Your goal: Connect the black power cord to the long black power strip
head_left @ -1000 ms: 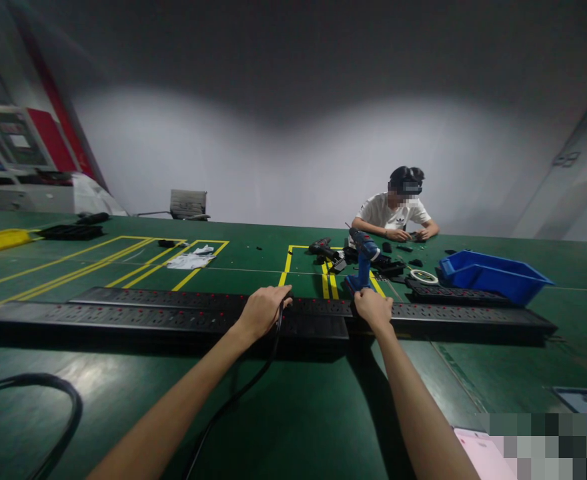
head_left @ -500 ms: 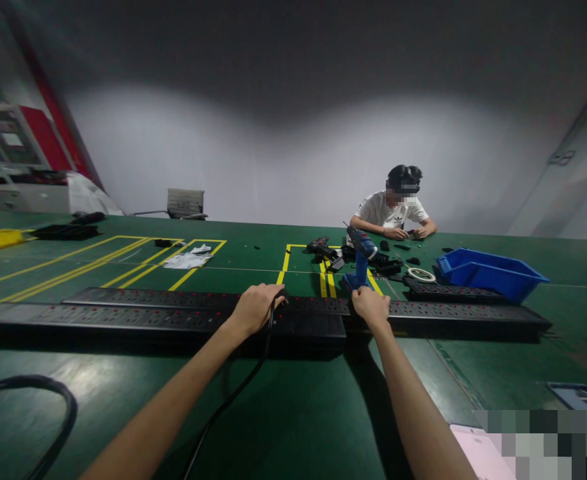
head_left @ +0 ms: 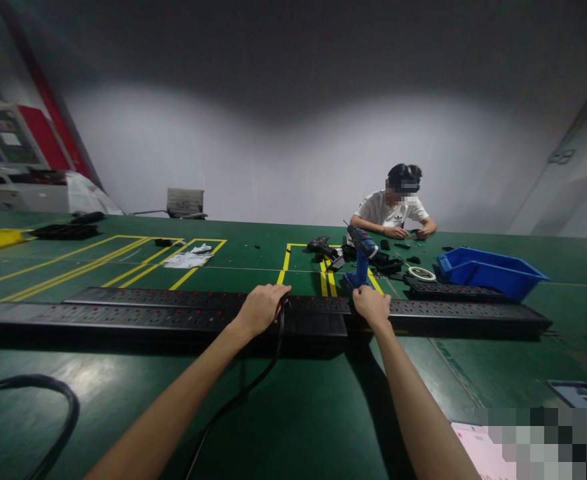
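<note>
Two long black power strips lie side by side across the table, the front one [head_left: 138, 320] and the rear one [head_left: 443, 309], both dotted with red lights or marks. My left hand [head_left: 262, 310] is closed around a black plug, now mostly hidden by the fingers, over the strips. From it a black cord [head_left: 273, 360] hangs down towards me. My right hand [head_left: 372, 305] is closed at the rear power strip, its fingers curled over it just right of the front strip's end. Directly behind that hand stands a blue cordless drill [head_left: 361, 257].
A blue bin [head_left: 493, 270] and a tape roll [head_left: 421, 274] sit to the right. Another drill [head_left: 321, 248] lies further back. Across the table [head_left: 253, 427] sits a person [head_left: 391, 207]. Thick black cable [head_left: 68, 417] loops at left; white papers [head_left: 188, 259] lie beyond the strips.
My left hand has shifted slightly right and turned, so the plug is more hidden. The cord has swung right with it. My right hand has hardly moved.
</note>
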Demonstrator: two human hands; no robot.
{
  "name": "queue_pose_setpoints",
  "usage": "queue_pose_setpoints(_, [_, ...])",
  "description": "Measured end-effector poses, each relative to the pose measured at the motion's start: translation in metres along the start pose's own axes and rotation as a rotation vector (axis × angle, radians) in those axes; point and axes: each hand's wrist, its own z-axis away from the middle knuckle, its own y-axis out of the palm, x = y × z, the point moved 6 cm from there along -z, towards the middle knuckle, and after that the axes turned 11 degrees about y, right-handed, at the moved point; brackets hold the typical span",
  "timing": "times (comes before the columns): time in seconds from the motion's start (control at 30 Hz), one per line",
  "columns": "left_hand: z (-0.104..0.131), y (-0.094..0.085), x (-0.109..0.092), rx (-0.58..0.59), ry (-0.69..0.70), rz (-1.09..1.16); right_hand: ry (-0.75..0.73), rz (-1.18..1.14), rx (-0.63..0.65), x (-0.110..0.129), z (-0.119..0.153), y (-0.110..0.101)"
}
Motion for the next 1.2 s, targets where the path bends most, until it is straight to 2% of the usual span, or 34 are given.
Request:
queue_pose_setpoints(0.5, [-0.002, 0.005, 0.004, 0.011, 0.005, 0.039, 0.002, 0.005, 0.018, 0.001, 0.002, -0.002])
queue_pose_setpoints(0.73, [-0.002, 0.008, 0.008, 0.086, -0.009, 0.123, 0.012, 0.005, 0.051, 0.001, 0.003, -0.002])
queue_pose_setpoints(0.87, [-0.003, 0.007, 0.009, 0.091, -0.014, 0.152, 0.013, 0.005, 0.051, 0.002, 0.003, -0.002])
queue_pose_setpoints(1.03, [-0.005, 0.011, 0.004, 0.122, 0.037, 0.174, 0.016, 0.004, 0.052, 0.001, 0.002, -0.002])
queue_pose_setpoints(1.2, [0.001, 0.013, 0.008, 0.063, -0.006, 0.149, 0.017, 0.013, 0.053, 0.000, 0.002, 0.000])
